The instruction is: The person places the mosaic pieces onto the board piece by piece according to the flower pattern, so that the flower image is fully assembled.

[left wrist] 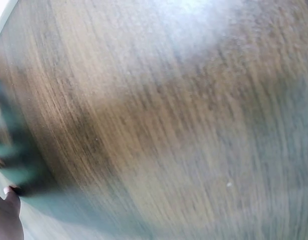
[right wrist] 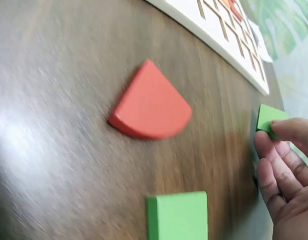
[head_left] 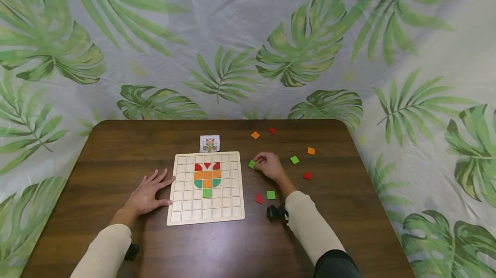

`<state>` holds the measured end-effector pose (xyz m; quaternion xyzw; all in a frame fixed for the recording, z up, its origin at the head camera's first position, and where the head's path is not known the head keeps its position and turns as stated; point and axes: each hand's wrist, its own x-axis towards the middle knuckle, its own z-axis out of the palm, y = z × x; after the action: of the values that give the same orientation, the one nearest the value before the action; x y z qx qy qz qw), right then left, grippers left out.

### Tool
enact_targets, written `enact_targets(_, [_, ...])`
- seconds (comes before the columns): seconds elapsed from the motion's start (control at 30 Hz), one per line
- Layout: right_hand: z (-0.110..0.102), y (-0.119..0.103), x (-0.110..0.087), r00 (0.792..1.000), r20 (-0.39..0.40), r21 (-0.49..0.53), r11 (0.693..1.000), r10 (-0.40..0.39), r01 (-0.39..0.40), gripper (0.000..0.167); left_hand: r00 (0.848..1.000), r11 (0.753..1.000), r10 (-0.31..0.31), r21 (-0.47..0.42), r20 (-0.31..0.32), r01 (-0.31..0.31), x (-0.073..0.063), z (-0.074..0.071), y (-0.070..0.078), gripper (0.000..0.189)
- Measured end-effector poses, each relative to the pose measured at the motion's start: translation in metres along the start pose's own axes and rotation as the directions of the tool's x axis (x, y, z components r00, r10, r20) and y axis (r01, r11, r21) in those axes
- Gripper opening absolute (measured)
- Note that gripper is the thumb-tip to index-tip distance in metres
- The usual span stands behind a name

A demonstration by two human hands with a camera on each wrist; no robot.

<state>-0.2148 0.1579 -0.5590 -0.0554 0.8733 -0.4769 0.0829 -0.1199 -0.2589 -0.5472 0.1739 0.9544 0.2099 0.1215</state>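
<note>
My right hand (head_left: 270, 166) pinches a green square tile (right wrist: 268, 116) between thumb and fingers, just right of the wooden grid board (head_left: 182, 217). Spread fingers of my left hand (head_left: 146, 193) touch the board's left edge. On the board lies a tulip-like pattern: red pieces (head_left: 216, 166) on top, orange squares (head_left: 207, 174) below them, dark green rounded pieces (head_left: 216, 182) at the sides, and a light green square (head_left: 207, 193) at the bottom. A small printed card (head_left: 209, 143) showing a similar coloured figure on a grid sits behind the board.
Loose tiles lie on the table's right: a red quarter-round (right wrist: 151, 102), a green square (head_left: 271, 195), another green square (head_left: 295, 159), orange squares (head_left: 311, 151) and further red pieces (head_left: 307, 176). One red piece is partly hidden under my right forearm. A leaf-patterned cloth (head_left: 228, 20) hangs behind the table.
</note>
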Motion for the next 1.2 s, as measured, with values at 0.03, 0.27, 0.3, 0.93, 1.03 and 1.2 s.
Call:
enact_targets(0.03, [0.001, -0.001, -0.001, 1.000, 0.006, 0.006, 1.000, 0.003, -0.003, 0.011, 1.000, 1.000, -0.001, 0.001, 0.002, 0.001, 0.000, 0.000, 0.000, 0.082])
enact_targets(0.27, [0.012, -0.011, -0.010, 0.998, 0.055, 0.075, 0.997, -0.022, 0.018, 0.010, 0.999, 1.000, -0.028, -0.003, 0.029, 0.028, 0.005, -0.005, 0.004, 0.083])
enact_targets(0.3, [0.014, -0.012, -0.012, 0.998, 0.062, 0.084, 0.996, -0.028, 0.022, 0.011, 0.999, 0.999, -0.034, -0.002, 0.034, 0.034, 0.006, -0.005, 0.005, 0.084])
enact_targets(0.93, [0.059, -0.046, -0.034, 0.958, 0.274, 0.034, 0.997, -0.083, 0.076, 0.005, 0.973, 0.984, -0.166, 0.096, 0.158, 0.152, 0.010, -0.021, 0.018, 0.085])
enact_targets(1.03, [0.067, -0.050, -0.035, 0.942, 0.315, 0.038, 0.993, -0.114, 0.108, 0.006, 0.971, 0.982, -0.177, 0.097, 0.158, 0.163, 0.012, -0.021, 0.019, 0.086])
enact_targets(1.2, [0.081, -0.059, -0.038, 0.915, 0.367, 0.055, 0.986, -0.165, 0.156, 0.006, 0.969, 0.979, -0.191, 0.102, 0.157, 0.176, 0.014, -0.021, 0.021, 0.087])
